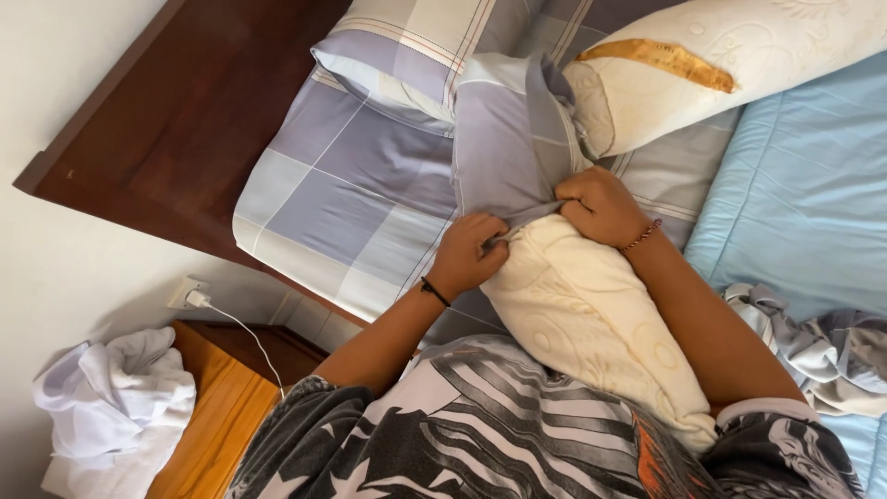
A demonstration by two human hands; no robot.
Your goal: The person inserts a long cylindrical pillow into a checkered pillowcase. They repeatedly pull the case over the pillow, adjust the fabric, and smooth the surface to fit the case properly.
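A cream quilted pillow lies lengthwise against my chest, its far end inside a grey and lilac checked pillowcase. My left hand pinches the open edge of the pillowcase at the pillow's left side. My right hand grips the same edge in a fist on the right side. Both hands are closed on the fabric, about a hand's width apart. A thin dark band circles my left wrist, a beaded bracelet my right.
A second cream pillow with a yellow-brown stain lies at the top right. A cased checked pillow rests by the dark wooden headboard. Crumpled grey cloth sits on the light blue sheet. White cloth lies on a wooden nightstand.
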